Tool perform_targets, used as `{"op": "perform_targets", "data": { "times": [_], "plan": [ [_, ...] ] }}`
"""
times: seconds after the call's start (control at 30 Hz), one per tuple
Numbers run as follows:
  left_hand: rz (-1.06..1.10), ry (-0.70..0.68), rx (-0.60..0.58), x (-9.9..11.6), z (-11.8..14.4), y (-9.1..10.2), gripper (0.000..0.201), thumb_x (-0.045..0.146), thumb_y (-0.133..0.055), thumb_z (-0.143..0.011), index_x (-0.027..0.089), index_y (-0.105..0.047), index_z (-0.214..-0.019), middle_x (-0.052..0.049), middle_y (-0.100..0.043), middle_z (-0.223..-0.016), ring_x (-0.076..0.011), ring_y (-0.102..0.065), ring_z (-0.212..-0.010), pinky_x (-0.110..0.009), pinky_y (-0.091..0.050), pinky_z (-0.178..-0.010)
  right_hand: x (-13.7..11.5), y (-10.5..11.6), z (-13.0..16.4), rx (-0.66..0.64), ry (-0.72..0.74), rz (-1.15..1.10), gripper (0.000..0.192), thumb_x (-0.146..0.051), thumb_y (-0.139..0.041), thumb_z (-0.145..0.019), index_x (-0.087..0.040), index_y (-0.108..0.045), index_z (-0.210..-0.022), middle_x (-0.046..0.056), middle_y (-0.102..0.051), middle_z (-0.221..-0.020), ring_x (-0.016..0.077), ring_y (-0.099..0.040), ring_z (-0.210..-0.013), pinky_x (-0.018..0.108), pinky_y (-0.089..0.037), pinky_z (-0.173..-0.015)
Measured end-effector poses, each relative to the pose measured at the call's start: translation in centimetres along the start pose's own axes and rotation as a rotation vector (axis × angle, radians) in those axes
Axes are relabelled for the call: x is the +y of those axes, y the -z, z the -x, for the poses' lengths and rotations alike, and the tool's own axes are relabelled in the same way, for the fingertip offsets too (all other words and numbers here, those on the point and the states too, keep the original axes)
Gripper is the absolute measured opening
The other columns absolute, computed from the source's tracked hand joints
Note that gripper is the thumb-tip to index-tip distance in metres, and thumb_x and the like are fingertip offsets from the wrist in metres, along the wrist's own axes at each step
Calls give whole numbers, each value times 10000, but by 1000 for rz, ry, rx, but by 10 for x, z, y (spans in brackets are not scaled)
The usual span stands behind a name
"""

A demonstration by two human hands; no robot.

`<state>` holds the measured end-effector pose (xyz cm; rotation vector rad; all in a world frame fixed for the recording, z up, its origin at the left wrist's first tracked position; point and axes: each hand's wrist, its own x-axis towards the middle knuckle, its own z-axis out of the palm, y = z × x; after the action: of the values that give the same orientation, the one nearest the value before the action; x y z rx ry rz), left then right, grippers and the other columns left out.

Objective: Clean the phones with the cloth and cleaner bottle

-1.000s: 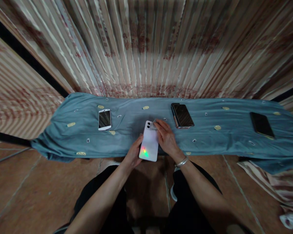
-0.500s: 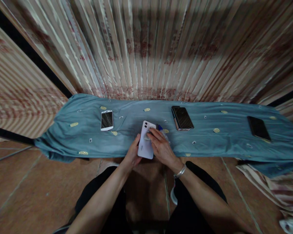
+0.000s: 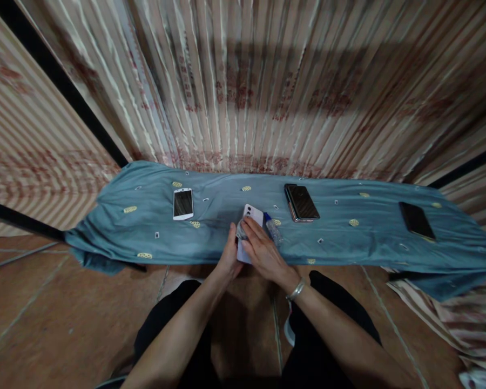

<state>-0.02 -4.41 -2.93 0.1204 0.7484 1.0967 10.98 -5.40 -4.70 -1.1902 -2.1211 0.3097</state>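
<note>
The right hand (image 3: 263,254) lies over the back of a white phone (image 3: 251,216), its fingers (image 3: 249,233) bent and pressing a small grey wad (image 3: 240,232) against the case. The left hand (image 3: 229,254) grips the phone's near left edge, fingers curled under it, thumb on top. The phone rests at the near edge of a blue cloth (image 3: 348,243). This looks like wiping the phone's back; the stroke would want steady pressure while the left hand keeps the case from sliding. Just right of the fingers lies a small spray bottle (image 3: 272,228), beyond it a dark phone (image 3: 302,202), another black phone (image 3: 416,220) far right, a white-framed phone (image 3: 183,203) to the left. No writing is legible.
</note>
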Motion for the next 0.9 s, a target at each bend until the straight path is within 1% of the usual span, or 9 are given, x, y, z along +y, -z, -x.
{"op": "perform_targets", "data": {
  "times": [0.1, 0.2, 0.27, 0.37, 0.5, 0.6, 0.73, 0.83, 0.9],
  "plan": [
    [16, 15, -42, -3, 3, -5, 470, 457, -403, -979, 165, -623, -1275, -112, -725, -1152, -219, -681, -1074, -334, -494, -995, 7, 2, -7, 20, -12, 15, 524, -266, -412, -984, -188, -374, -1502, 152, -427, -1529, 255, -360, -1447, 520, -342, -1181],
    [25, 9, -43, -1, 5, -7, 493, 462, -360, -990, 167, -605, -1301, -111, -720, -1167, -225, -670, -1102, -355, -478, -1024, 7, 2, -9, 10, -1, 12, 548, -256, -424, -977, -190, -347, -1516, 144, -399, -1549, 251, -331, -1461, 511, -323, -1193],
    [31, -13, -35, 2, 6, -6, 498, 458, -340, -995, 155, -618, -1276, -113, -723, -1151, -225, -661, -1121, -354, -469, -1037, 3, 1, -8, -16, 8, -3, 562, -245, -423, -975, -196, -325, -1526, 135, -374, -1565, 244, -306, -1472, 503, -312, -1201],
    [41, -38, -19, 7, 5, -3, 515, 471, -324, -996, 132, -649, -1209, -119, -734, -1102, -218, -662, -1118, -335, -468, -1034, -6, -2, -2, -56, 13, -27, 564, -240, -416, -979, -178, -312, -1530, 147, -342, -1580, 246, -280, -1482, 503, -307, -1204],
    [35, 14, -22, 13, 6, -2, 609, 557, -302, -975, 102, -669, -1149, -147, -742, -1025, -241, -693, -1032, -380, -504, -989, -18, -6, 5, -60, 50, -46, 580, -229, -415, -983, -198, -273, -1543, 134, -325, -1590, 244, -265, -1488, 520, -311, -1200],
    [30, 24, -18, 19, 9, -4, 657, 622, -316, -945, 98, -667, -1129, -152, -744, -964, -255, -713, -945, -420, -536, -934, -26, -5, 9, -45, 101, -48, 579, -222, -403, -989, -209, -254, -1549, 124, -348, -1581, 238, -283, -1481, 520, -320, -1197],
    [30, -2, -16, 30, 11, -5, 648, 673, -389, -898, 130, -648, -1139, -130, -746, -925, -262, -725, -893, -416, -567, -855, -33, -2, 10, -48, 165, -54, 567, -209, -397, -994, -208, -264, -1545, 122, -404, -1550, 232, -335, -1459, 502, -367, -1179],
    [28, -3, -21, 37, 11, -5, 612, 643, -422, -902, 132, -636, -1163, -131, -748, -919, -265, -727, -887, -403, -570, -829, -34, -2, 10, -26, 213, -46, 548, -163, -366, -996, -213, -289, -1536, 118, -458, -1515, 214, -378, -1438, 475, -409, -1161],
    [28, 1, -24, 40, 10, -5, 584, 582, -392, -940, 101, -642, -1157, -145, -749, -900, -263, -725, -887, -393, -567, -836, -31, -2, 10, 1, 233, -28, 533, -135, -358, -992, -204, -330, -1520, 123, -491, -1489, 213, -400, -1425, 468, -427, -1151]
  ]
}}
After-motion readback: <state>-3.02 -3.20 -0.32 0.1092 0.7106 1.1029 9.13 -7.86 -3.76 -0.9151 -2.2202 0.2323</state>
